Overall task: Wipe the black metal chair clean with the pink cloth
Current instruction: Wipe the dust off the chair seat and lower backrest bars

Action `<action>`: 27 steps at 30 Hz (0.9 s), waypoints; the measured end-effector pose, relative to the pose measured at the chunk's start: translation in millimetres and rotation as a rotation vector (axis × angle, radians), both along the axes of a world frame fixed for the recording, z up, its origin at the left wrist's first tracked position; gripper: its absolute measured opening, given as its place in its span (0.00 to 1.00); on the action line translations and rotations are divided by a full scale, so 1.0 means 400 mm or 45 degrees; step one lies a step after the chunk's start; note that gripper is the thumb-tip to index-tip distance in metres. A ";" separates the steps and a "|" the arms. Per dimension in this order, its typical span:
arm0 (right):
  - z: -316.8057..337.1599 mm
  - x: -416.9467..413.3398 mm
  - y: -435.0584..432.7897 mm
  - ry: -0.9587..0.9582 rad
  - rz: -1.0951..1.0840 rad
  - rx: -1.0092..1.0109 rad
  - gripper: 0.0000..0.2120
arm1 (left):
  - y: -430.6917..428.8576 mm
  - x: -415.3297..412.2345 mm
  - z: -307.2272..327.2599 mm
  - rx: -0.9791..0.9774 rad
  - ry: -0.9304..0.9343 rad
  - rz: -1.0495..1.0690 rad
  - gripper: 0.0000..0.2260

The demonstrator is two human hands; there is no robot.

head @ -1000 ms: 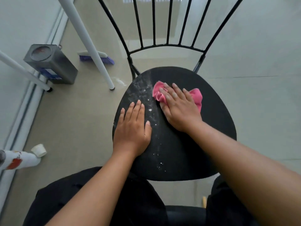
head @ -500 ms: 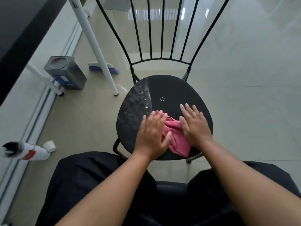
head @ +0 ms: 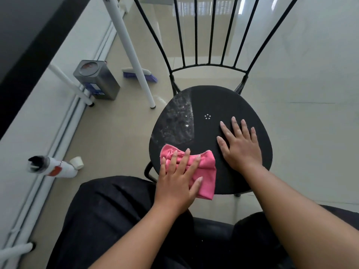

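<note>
Since 0.5 s ago: pink cloth [head: 202,171] shifted to seat's near-left edge, now under left hand [head: 177,181] alone; right hand [head: 240,146] moved off it. Left hand lies flat, fingers spread, pressing cloth to the black metal chair [head: 211,105], not clenched. Right hand rests flat and released on bare seat, right of cloth. White residue remains on seat's far-left part. Spray can [head: 52,166] lies on floor at left.

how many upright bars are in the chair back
8 in view: two outer bars, left and right, flaring outward, and six thin bars fanned between them above the seat. The tops are cut off by the frame.
</note>
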State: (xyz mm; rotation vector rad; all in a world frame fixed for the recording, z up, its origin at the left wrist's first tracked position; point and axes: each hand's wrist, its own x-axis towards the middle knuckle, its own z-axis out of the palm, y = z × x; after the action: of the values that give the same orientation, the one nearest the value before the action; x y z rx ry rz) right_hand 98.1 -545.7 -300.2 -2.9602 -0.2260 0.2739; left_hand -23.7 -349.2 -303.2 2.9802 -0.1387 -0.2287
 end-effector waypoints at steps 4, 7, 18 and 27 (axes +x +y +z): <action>-0.009 -0.003 0.001 -0.035 0.004 -0.089 0.29 | 0.016 -0.010 -0.006 -0.020 0.064 0.146 0.33; -0.010 0.000 0.003 -0.037 -0.001 -0.113 0.29 | 0.005 0.059 -0.003 -0.002 0.071 0.273 0.36; -0.029 0.000 0.007 -0.085 -0.029 -0.127 0.29 | 0.028 0.554 -0.010 0.050 0.027 0.249 0.37; -0.018 0.002 0.010 -0.073 -0.064 -0.102 0.29 | 0.041 0.493 -0.003 0.030 0.038 0.264 0.34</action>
State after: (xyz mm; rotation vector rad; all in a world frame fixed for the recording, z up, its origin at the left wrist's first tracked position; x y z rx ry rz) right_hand 98.8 -541.6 -307.3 -3.0506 -0.1507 0.1967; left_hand 173.6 -332.7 -304.3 2.9837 0.1770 -0.2513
